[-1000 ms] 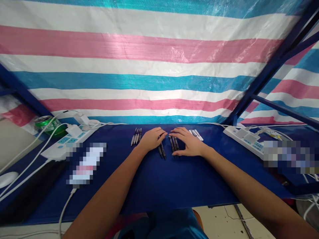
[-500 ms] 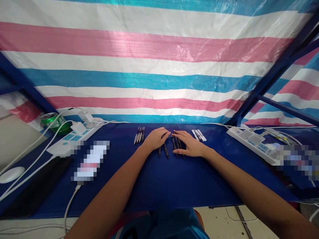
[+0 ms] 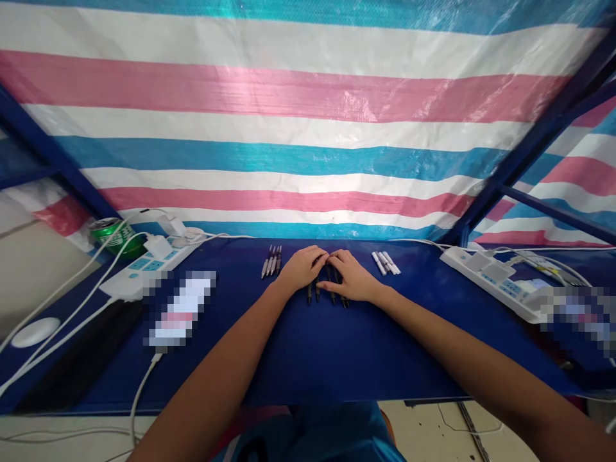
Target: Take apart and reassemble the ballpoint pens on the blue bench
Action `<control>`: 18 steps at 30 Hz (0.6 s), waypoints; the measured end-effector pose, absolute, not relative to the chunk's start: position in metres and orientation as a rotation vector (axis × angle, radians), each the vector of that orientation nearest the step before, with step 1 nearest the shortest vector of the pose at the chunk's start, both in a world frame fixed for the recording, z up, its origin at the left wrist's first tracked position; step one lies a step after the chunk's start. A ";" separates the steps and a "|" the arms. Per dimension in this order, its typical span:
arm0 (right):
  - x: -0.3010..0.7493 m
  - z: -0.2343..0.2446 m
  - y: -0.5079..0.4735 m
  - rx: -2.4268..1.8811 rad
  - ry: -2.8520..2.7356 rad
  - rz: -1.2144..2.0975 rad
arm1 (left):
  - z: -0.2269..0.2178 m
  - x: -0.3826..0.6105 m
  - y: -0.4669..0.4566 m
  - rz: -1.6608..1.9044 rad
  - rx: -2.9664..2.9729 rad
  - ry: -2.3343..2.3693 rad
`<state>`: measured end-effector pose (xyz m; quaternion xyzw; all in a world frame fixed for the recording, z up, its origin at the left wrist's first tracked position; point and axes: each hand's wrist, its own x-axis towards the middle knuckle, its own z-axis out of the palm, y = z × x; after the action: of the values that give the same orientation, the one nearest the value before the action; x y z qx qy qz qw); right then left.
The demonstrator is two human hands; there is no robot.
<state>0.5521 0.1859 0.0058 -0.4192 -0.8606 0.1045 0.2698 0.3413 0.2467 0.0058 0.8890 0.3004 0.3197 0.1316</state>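
Observation:
Several black pens [image 3: 333, 298] lie side by side on the blue tabletop [image 3: 356, 353], their tips toward me and their upper parts mostly under my hands. My left hand [image 3: 303, 268] is curled over the left pens, with thumb and fingers closed at their upper ends. My right hand [image 3: 352, 277] arches over the right pens. Its thumb is stretched out to the left, apart from the fingers, and it touches the pens. The fingertips of both hands nearly meet. Left of them lies a row of grey-and-black pens [image 3: 271, 262]; to the right are several white pens [image 3: 385, 262].
At the left stand a power strip [image 3: 126, 280] with chargers and a green can [image 3: 111, 237]. A phone [image 3: 181, 309] with a white cable lies closer. Another power strip [image 3: 495, 284] sits at the right. A striped plastic sheet [image 3: 308, 154] hangs behind the table.
My right hand has moved left with the black pens under it, closing in on my left hand. A slanted pen by my left hand now lies straighter. The view has shifted slightly.

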 end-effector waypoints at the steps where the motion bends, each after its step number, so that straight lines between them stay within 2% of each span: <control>1: 0.551 0.005 0.185 -1.128 -2.296 0.289 | 0.006 0.341 0.247 0.928 2.578 0.868; 10: 0.562 -0.005 0.192 -1.208 -1.908 0.325 | 0.007 0.342 0.245 0.907 2.663 0.853; 18: 0.572 -0.004 0.201 -1.287 -1.476 0.595 | 0.023 0.348 0.227 0.904 2.669 0.673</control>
<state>0.5724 0.2011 -0.0038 -0.5368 -0.6158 0.2481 0.5207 0.3484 0.2270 0.0235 0.9143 0.2305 0.3099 0.1220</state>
